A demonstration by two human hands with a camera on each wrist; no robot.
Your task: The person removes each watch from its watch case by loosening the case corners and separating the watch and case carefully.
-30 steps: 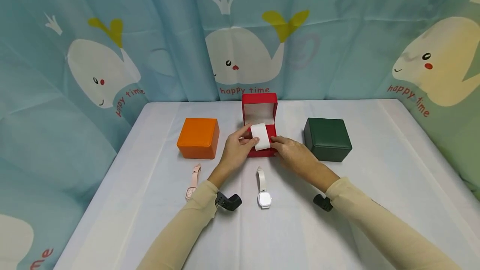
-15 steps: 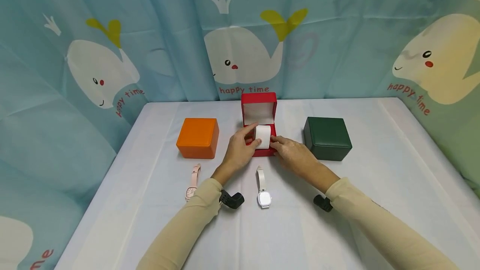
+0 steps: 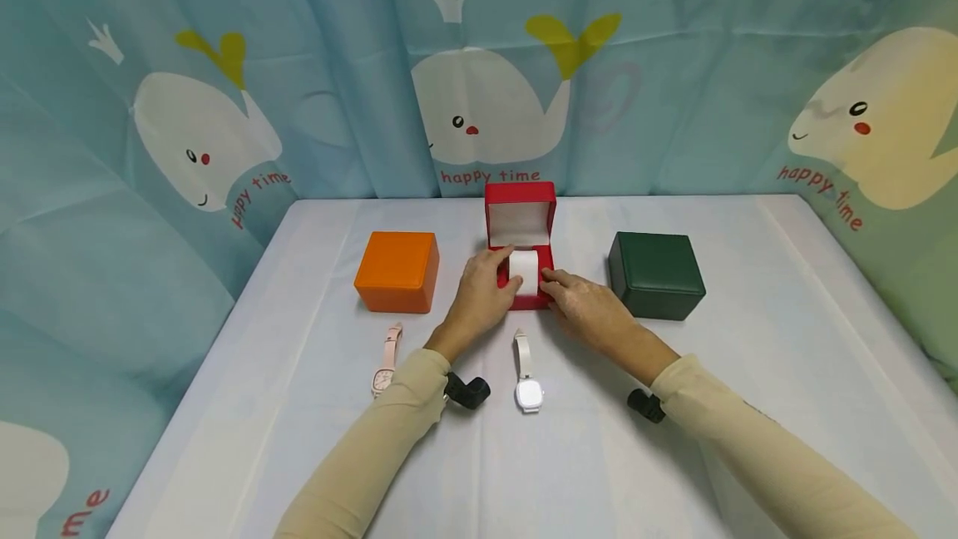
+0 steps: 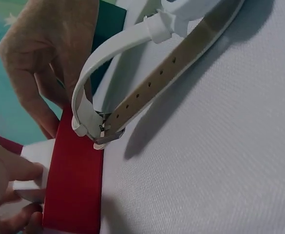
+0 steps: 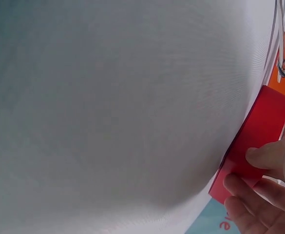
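Note:
At the back middle of the table an open red watch box stands with its pale-lined lid raised. My left hand pinches a white watch cushion between thumb and fingers; the cushion sits upright inside the box. My right hand grips the box's right side, its thumb and fingers on the red wall in the right wrist view. In front of the box lies a white watch, its buckled strap large in the left wrist view. A pink watch lies left of it, partly behind my left sleeve.
A closed orange box stands left of the red one, and a closed dark green box stands right. A blue curtain printed with whales hangs behind the white-covered table.
The white cushion has gone from tilted to straight and down into the red box, with my left hand shifting slightly right. My right hand keeps its place on the box.

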